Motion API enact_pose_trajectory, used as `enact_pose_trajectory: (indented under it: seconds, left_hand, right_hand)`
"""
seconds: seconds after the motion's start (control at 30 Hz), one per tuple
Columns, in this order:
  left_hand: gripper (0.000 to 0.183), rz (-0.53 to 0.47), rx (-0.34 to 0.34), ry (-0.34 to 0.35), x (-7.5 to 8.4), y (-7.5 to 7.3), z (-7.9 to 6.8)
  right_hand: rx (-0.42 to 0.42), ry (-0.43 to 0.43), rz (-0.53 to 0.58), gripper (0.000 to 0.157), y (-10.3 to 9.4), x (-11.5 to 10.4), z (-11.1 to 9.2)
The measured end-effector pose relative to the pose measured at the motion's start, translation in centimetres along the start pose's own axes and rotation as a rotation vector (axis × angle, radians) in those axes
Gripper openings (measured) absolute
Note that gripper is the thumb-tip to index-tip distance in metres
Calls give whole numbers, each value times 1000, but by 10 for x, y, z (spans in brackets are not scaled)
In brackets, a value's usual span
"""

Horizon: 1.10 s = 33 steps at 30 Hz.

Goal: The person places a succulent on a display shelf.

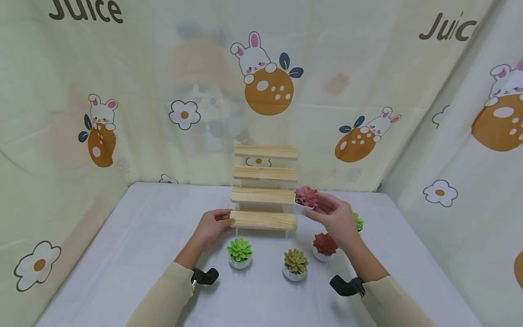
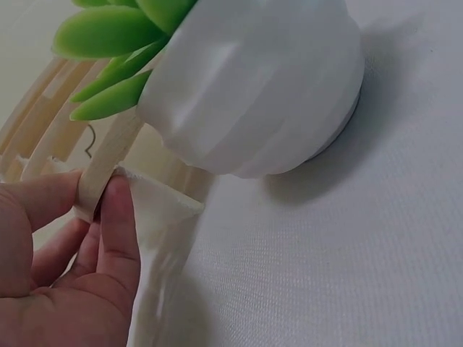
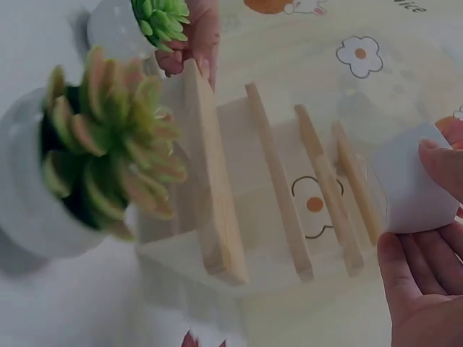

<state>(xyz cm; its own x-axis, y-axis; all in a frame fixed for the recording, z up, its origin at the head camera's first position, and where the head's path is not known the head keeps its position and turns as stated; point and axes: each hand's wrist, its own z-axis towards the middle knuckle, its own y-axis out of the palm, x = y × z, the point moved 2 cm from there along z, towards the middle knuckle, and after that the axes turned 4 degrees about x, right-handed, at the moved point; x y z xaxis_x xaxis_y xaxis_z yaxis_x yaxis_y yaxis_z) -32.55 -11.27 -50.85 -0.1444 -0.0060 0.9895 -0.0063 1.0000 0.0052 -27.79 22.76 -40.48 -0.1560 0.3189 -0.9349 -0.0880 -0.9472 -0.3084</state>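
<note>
A four-step wooden display stand (image 1: 263, 196) with pale planks stands at the back of the table. My left hand (image 1: 213, 227) pinches the left end of its lowest plank (image 2: 105, 163) between thumb and fingers. My right hand (image 1: 335, 215) holds a pink potted succulent (image 1: 306, 196) by its white pot (image 3: 416, 181), beside the right end of the stand's second plank from the bottom. In front of the stand sit a bright green succulent (image 1: 239, 250) and an olive-green one (image 1: 296, 262) with reddish tips. A dark red succulent (image 1: 325, 244) is partly covered by my right hand.
Another green succulent (image 1: 358, 221) shows behind my right hand. The table (image 1: 163, 209) has a white cloth, and a printed curtain (image 1: 212, 150) hangs right behind the stand and along both sides. Each wrist carries a black camera mount (image 1: 205, 276).
</note>
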Motion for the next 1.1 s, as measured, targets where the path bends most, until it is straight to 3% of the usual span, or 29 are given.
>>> enact_pose_trajectory:
  seconds: [0.57,1.1]
  left_hand:
    - [41,11,-11,16,1,4,-2]
    - [41,0,-14,28,1,1,-3]
  right_hand:
    - [-74,-75,153,58,47,-33,56]
    - [-90,-134,186,55,86,-56,100]
